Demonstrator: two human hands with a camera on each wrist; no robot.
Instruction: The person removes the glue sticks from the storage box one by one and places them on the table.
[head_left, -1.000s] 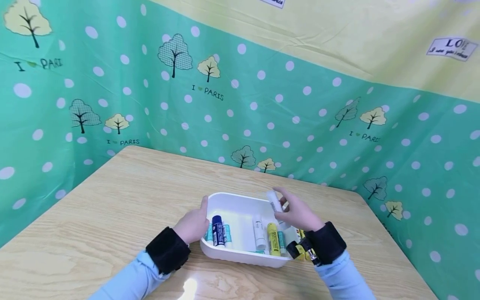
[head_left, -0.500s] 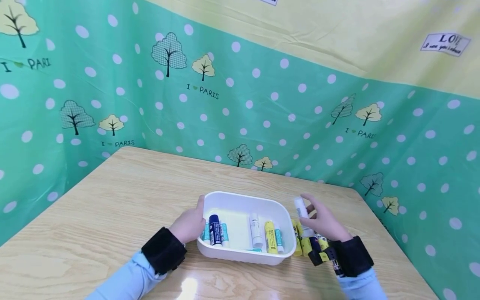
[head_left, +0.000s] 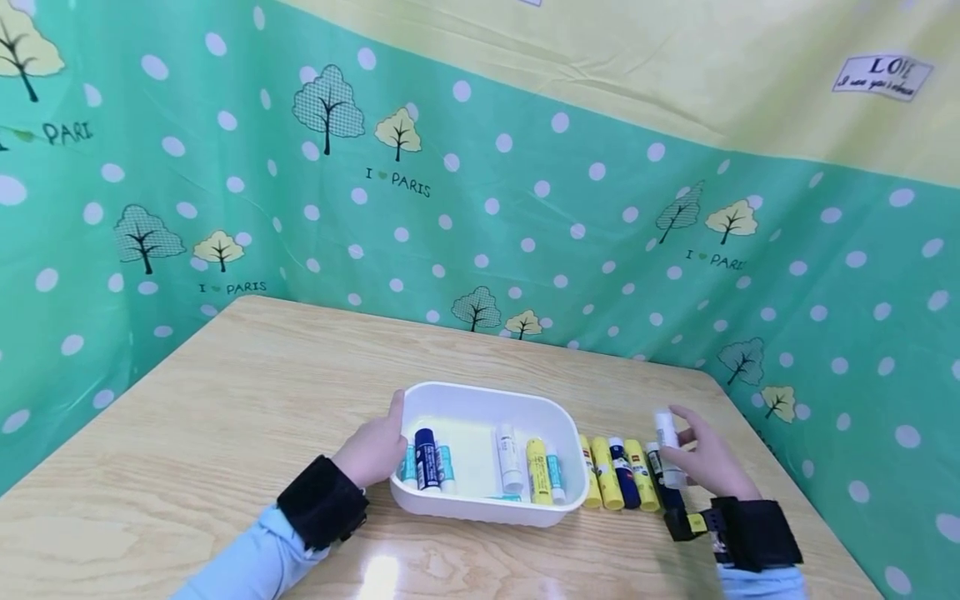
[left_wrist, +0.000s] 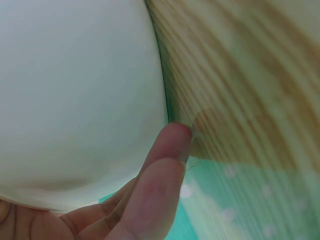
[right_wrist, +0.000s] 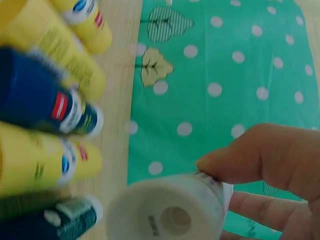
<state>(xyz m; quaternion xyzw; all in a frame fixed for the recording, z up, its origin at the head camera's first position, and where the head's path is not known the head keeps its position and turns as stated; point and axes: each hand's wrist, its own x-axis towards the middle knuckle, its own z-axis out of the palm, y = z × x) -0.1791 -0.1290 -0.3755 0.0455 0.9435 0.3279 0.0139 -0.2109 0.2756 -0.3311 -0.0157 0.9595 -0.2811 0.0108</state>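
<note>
Left hand (head_left: 369,450) grips white tray (head_left: 480,510), right hand (head_left: 708,463) pinches white tube (head_left: 666,430) — best laid flat, parallel, right of tube row (head_left: 623,473).

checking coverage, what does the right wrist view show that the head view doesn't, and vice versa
Right wrist only: the hollow end of the held white glue stick. Head only: the white tray of glue sticks, and the left grip. Both: that stick, the right grip, the yellow and navy glue sticks on the table, and the dotted cloth.
</note>
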